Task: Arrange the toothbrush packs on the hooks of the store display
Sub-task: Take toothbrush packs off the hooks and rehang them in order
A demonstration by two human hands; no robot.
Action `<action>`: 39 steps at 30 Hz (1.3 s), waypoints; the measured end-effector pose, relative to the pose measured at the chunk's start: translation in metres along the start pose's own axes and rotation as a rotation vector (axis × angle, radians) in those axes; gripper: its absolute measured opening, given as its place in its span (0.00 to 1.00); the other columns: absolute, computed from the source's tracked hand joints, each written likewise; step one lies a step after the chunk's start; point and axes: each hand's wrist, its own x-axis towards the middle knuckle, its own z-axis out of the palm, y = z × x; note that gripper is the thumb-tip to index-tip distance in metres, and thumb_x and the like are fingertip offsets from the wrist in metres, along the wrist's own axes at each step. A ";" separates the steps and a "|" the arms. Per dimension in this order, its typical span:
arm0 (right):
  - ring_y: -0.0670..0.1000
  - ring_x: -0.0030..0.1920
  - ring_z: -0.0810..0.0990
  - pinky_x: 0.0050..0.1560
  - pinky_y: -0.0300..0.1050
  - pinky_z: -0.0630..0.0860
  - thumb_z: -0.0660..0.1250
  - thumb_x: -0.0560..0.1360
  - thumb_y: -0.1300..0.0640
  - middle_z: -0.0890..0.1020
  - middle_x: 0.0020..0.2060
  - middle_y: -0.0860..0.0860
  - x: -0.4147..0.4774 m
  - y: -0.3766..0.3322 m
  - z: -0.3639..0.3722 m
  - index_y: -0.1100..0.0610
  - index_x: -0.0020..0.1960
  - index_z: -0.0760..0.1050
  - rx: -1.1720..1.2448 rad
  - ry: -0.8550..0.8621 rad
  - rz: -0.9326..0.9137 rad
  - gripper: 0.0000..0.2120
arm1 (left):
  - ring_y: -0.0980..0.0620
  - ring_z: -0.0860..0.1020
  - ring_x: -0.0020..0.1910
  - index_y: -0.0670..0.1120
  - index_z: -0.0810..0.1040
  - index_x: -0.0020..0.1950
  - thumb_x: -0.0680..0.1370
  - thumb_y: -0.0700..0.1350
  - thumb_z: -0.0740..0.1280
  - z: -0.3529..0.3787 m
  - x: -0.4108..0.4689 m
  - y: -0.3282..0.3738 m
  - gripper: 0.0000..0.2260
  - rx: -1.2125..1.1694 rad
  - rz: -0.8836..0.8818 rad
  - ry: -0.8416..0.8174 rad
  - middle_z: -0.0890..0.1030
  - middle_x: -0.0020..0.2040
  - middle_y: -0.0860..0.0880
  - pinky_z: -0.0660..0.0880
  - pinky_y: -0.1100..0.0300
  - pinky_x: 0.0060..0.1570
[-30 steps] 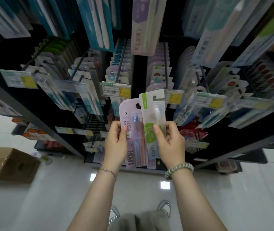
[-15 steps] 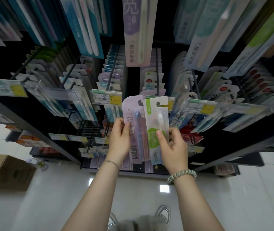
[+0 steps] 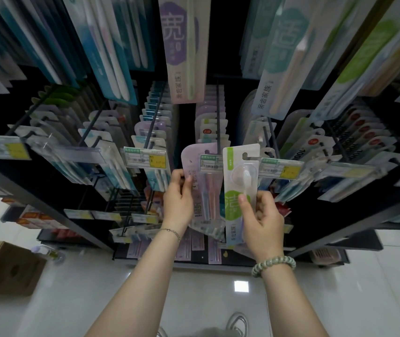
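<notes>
At centre frame, the left hand pinches a pink-purple toothbrush pack by its left edge. Just right of it, the right hand pinches a green-and-white toothbrush pack, its hang hole near a display hook and price tag.

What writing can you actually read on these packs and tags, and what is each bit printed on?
"宽" and "亲齿家族": tall lilac card pack hanging top centre.
"洁" and "亲齿家族": pale teal pack hanging top right.
"洁": green-and-white blister pack held by the right hand.
"100": white packs with red dots, right; any further digits unclear.
Yellow-and-white price tags: too blurred.
Pink pack in the left hand: print too blurred.
</notes>
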 end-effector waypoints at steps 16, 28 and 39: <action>0.62 0.33 0.78 0.32 0.64 0.77 0.63 0.72 0.35 0.79 0.32 0.57 0.003 0.006 -0.021 0.50 0.43 0.71 0.028 0.060 -0.013 0.18 | 0.43 0.78 0.44 0.61 0.72 0.44 0.83 0.44 0.59 0.004 0.011 -0.007 0.13 0.007 -0.025 0.061 0.81 0.44 0.46 0.78 0.47 0.47; 0.62 0.33 0.79 0.33 0.66 0.76 0.62 0.71 0.33 0.79 0.32 0.58 0.002 0.010 -0.026 0.48 0.43 0.71 0.006 0.074 -0.015 0.18 | 0.47 0.80 0.47 0.59 0.73 0.45 0.83 0.45 0.59 -0.006 0.015 -0.014 0.10 -0.023 -0.050 0.078 0.81 0.45 0.49 0.77 0.44 0.51; 0.63 0.34 0.79 0.34 0.67 0.77 0.61 0.71 0.31 0.79 0.34 0.60 0.004 0.012 -0.024 0.50 0.44 0.71 0.012 0.062 0.001 0.21 | 0.53 0.79 0.37 0.56 0.72 0.44 0.82 0.43 0.61 -0.005 0.009 -0.009 0.10 0.001 0.009 0.012 0.81 0.39 0.51 0.79 0.50 0.43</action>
